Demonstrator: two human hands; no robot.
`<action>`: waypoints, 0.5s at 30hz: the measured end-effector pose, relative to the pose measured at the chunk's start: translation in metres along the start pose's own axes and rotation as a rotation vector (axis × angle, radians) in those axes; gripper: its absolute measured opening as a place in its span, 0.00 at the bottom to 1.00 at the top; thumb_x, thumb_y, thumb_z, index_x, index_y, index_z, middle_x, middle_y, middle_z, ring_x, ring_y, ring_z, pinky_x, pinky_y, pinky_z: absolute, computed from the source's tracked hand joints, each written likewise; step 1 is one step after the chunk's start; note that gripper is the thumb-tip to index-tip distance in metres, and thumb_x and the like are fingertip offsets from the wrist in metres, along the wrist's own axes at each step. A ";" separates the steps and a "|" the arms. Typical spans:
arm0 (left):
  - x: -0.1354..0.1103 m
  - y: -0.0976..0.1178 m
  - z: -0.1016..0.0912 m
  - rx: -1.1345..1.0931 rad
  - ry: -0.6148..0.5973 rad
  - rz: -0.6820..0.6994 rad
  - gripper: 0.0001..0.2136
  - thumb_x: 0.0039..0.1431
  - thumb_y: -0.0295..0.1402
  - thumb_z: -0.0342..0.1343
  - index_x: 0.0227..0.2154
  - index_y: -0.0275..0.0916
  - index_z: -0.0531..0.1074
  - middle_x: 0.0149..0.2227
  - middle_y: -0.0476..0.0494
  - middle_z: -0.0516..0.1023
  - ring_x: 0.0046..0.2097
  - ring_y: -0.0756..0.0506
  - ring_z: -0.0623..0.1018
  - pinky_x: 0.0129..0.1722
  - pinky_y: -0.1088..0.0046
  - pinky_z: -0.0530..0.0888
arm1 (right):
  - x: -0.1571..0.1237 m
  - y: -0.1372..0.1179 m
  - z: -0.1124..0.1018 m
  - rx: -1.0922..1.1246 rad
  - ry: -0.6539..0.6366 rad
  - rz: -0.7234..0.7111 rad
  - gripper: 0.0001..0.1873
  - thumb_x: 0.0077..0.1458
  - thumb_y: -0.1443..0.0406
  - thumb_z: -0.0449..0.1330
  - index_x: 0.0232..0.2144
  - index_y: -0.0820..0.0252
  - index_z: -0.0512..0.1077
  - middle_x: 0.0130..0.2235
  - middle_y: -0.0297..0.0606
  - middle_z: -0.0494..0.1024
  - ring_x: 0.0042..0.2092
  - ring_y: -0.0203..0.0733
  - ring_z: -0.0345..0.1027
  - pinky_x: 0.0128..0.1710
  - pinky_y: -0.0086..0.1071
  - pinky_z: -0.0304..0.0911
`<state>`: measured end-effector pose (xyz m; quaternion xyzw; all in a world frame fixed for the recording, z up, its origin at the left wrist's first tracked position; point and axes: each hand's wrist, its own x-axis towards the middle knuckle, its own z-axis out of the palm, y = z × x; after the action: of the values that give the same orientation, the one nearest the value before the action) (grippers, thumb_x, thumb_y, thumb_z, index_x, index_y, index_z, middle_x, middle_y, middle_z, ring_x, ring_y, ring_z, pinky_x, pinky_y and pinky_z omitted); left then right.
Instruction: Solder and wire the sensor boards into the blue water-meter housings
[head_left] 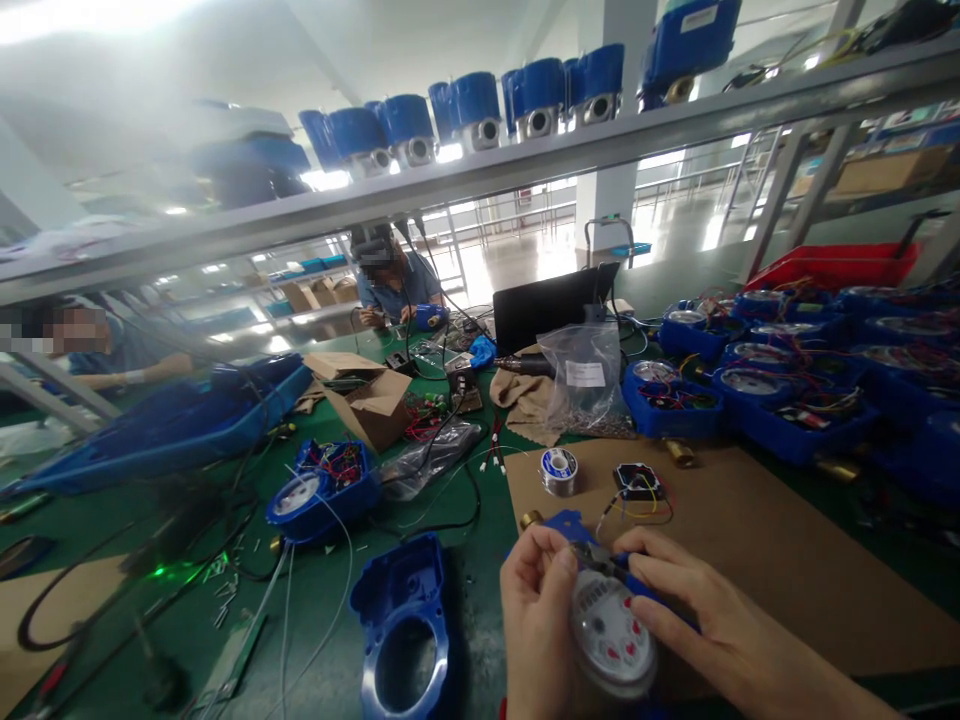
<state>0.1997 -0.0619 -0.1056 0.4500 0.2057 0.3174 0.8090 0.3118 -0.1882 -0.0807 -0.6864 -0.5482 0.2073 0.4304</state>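
In the head view, a pair of blue-handled pliers (601, 559) is being gripped in the right hand (694, 590), the fingers being closed around the handles, and its nose is being held over the far edge of a round water-meter register (606, 632). The thumb and fingertips of the left hand (536, 590) are being kept together just beside that nose; what is being pinched between them cannot be told. The register is being kept in front of the body, between the two hands, near the cardboard sheet (757, 550), with a brass fitting (530, 519) showing beyond the left fingers.

For good work here, the left fingertips should probably be being kept behind the line of the pliers, since skin is being brought very close to the metal. Pressure is best being applied in small amounts, the clear face of the register being spared any scrape from the handles or nose. The register seems to be needing steady bracing from the left palm, so that turning is being prevented under the tool.

On the sheet, a black wired module (639, 482) is being left beside a solder spool (559, 471); its thin leads are running near the right knuckles, so snagging is worth being guarded against. An open blue housing (405, 625) is being left to the left, well clear of the tool.
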 end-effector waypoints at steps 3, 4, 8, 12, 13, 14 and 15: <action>-0.001 0.003 0.002 0.028 0.002 0.001 0.14 0.50 0.40 0.64 0.25 0.37 0.65 0.23 0.54 0.64 0.25 0.54 0.61 0.26 0.78 0.61 | 0.000 0.003 0.001 0.023 -0.011 0.018 0.19 0.67 0.53 0.47 0.31 0.56 0.68 0.37 0.36 0.70 0.41 0.41 0.67 0.42 0.32 0.65; -0.001 0.003 0.003 0.031 0.006 0.007 0.14 0.50 0.39 0.64 0.25 0.37 0.65 0.22 0.54 0.64 0.25 0.54 0.61 0.26 0.79 0.60 | 0.000 0.004 0.002 0.026 0.008 0.016 0.20 0.66 0.52 0.47 0.30 0.56 0.68 0.35 0.36 0.70 0.39 0.42 0.67 0.40 0.32 0.65; 0.001 -0.003 0.008 0.021 0.052 0.057 0.14 0.50 0.39 0.63 0.24 0.37 0.65 0.21 0.54 0.64 0.24 0.54 0.60 0.25 0.80 0.59 | -0.005 0.005 0.013 0.121 0.118 0.030 0.22 0.63 0.49 0.50 0.26 0.56 0.68 0.32 0.36 0.72 0.35 0.42 0.69 0.34 0.31 0.67; 0.002 -0.009 0.008 -0.019 0.143 0.075 0.15 0.49 0.40 0.64 0.24 0.37 0.64 0.20 0.56 0.60 0.23 0.56 0.57 0.23 0.82 0.55 | -0.002 0.011 -0.010 0.322 0.181 0.090 0.21 0.63 0.50 0.52 0.30 0.58 0.74 0.31 0.37 0.75 0.32 0.42 0.71 0.33 0.32 0.72; 0.002 -0.009 0.006 -0.030 0.175 0.071 0.15 0.48 0.40 0.64 0.23 0.37 0.64 0.19 0.57 0.57 0.22 0.57 0.54 0.22 0.83 0.53 | -0.001 0.013 -0.025 0.331 0.327 0.101 0.21 0.63 0.50 0.51 0.31 0.58 0.75 0.30 0.37 0.76 0.31 0.41 0.71 0.31 0.31 0.72; 0.002 -0.008 0.004 -0.039 0.202 0.065 0.16 0.48 0.40 0.65 0.22 0.37 0.63 0.17 0.59 0.54 0.21 0.57 0.51 0.21 0.83 0.50 | 0.000 0.016 -0.041 0.316 0.506 0.109 0.22 0.63 0.51 0.49 0.32 0.58 0.75 0.31 0.38 0.77 0.31 0.41 0.71 0.31 0.29 0.72; 0.001 -0.007 0.002 -0.044 0.217 0.058 0.17 0.47 0.41 0.65 0.22 0.37 0.63 0.17 0.60 0.52 0.20 0.58 0.48 0.20 0.83 0.47 | 0.001 0.019 -0.057 0.276 0.677 0.114 0.23 0.63 0.51 0.47 0.34 0.59 0.76 0.32 0.38 0.78 0.32 0.40 0.71 0.31 0.28 0.72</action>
<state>0.2039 -0.0652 -0.1103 0.4010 0.2721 0.3921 0.7820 0.3664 -0.2081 -0.0653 -0.6810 -0.3023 0.0642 0.6638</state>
